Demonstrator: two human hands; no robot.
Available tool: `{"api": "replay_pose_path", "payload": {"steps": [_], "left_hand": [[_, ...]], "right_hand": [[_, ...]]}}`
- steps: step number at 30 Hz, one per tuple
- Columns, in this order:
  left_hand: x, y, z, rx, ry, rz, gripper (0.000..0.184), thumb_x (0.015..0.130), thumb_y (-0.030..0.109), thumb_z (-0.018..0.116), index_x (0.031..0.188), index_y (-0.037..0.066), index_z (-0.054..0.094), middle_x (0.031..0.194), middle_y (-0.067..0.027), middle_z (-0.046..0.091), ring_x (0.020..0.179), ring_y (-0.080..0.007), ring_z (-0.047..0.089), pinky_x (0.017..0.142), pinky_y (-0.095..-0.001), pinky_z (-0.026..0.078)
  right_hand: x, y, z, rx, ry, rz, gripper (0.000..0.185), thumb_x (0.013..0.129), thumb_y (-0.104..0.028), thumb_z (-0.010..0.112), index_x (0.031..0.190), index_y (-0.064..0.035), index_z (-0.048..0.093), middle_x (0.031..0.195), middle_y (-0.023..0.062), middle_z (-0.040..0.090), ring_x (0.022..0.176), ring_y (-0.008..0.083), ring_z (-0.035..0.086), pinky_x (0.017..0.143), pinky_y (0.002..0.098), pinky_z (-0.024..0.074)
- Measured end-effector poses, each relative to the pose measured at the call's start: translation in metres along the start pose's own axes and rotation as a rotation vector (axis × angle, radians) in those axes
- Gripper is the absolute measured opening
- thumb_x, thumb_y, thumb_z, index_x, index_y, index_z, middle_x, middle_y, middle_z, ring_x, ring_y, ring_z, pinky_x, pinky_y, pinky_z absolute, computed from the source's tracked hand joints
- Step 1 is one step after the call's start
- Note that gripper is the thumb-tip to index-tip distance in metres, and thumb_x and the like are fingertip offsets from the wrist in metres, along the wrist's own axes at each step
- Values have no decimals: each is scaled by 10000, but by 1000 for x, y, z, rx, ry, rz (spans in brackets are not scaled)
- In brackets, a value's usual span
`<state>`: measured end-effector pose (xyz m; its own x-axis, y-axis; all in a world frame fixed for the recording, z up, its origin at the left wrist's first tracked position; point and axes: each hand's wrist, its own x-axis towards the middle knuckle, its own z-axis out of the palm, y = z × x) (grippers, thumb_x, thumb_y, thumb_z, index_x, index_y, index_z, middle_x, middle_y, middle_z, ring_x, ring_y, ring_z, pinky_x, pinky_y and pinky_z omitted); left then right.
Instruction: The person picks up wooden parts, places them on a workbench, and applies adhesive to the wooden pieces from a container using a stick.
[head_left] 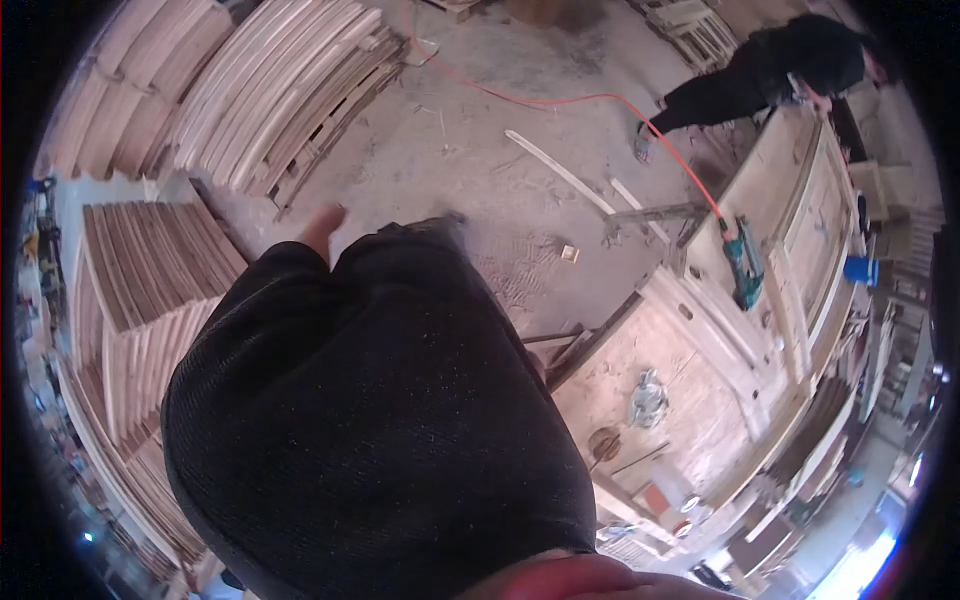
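My left hand (322, 228) shows past the edge of my black clothing (390, 380), on the far side of my body. It is small and blurred, and its fingers cannot be made out. Nothing is visible in it. Nearest to it are a pallet stack of curved wooden pieces (270, 90) and a second stack of wooden slats (160, 255). My right hand is not in view. A blurred patch of skin and red shows at the bottom edge, too close to the camera to tell what part it is.
A wooden workbench (615, 365) at right carries a green power tool (742, 262) with an orange hose (560, 101), a crumpled clear item (648, 398) and wooden frame parts. A person in dark clothing (770, 75) bends over its far end. Wood strips (558, 172) lie on the floor.
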<state>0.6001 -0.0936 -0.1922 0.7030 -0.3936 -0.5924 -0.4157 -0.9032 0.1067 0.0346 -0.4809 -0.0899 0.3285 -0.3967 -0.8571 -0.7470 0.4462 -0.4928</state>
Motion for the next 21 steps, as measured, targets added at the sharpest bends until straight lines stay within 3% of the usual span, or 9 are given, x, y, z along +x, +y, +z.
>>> {"api": "replay_pose_path", "payload": {"steps": [2,4,8,10,12,14,16,17,21], "left_hand": [[-59,-58,-25,458,-235,73,307,1005,300,495,1123,122,716,1096,-181,709,974,-336,690,859,-457,545],[-100,-45,-88,-432,-377,-546,340,1033,307,465,1132,101,716,1098,-186,709,962,-360,696,811,-467,578],[-19,-117,-108,-320,-1052,-429,661,897,615,605,1217,41,678,1237,-156,674,1148,-296,640,967,-469,497],[41,-136,-153,-223,-940,-311,720,893,636,596,1304,46,616,1294,-157,646,1188,-317,617,992,-462,476],[107,-181,-197,-200,-491,-70,698,880,585,630,1327,50,593,1291,-185,638,1172,-350,618,959,-453,487],[186,-243,-205,-323,-73,-33,661,867,533,650,1313,48,600,1265,-213,641,1149,-366,623,944,-456,492],[262,-270,-226,-487,209,-205,632,854,502,658,1290,46,616,1250,-230,640,1136,-371,625,950,-461,493],[259,-268,-302,-558,82,-267,679,851,475,668,1376,62,542,1295,-232,617,1192,-361,605,994,-453,486],[368,-381,-274,-529,330,-492,724,817,462,723,1392,80,506,1333,-205,599,1225,-370,580,1017,-477,478]], "right_hand": [[33,40,6,48,8,97,534,1009,-410,553,1303,35,538,1053,181,669,885,286,670,776,419,566],[17,9,27,-13,36,134,531,1008,-406,554,1308,32,535,1064,182,664,897,288,664,785,421,561],[-15,-81,87,-101,108,164,525,1006,-398,556,1319,24,528,1087,182,654,923,292,652,802,425,552],[-25,-124,127,-133,142,173,523,1005,-393,557,1324,20,525,1098,182,649,936,293,646,810,427,547],[-33,-168,180,-158,183,183,521,1003,-389,558,1329,16,521,1109,183,645,949,295,640,819,429,543],[-36,-217,245,-176,233,193,519,1002,-385,558,1334,12,518,1120,183,640,961,297,634,827,430,538],[-35,-262,314,-201,269,212,517,1001,-381,559,1339,8,515,1131,183,635,974,299,628,836,432,533],[-37,-281,345,-221,281,224,516,1000,-379,560,1342,6,513,1136,183,632,981,299,625,840,433,531],[-47,-353,458,-326,283,261,514,998,-370,561,1352,-2,506,1158,184,622,1006,303,613,857,437,521]]}}
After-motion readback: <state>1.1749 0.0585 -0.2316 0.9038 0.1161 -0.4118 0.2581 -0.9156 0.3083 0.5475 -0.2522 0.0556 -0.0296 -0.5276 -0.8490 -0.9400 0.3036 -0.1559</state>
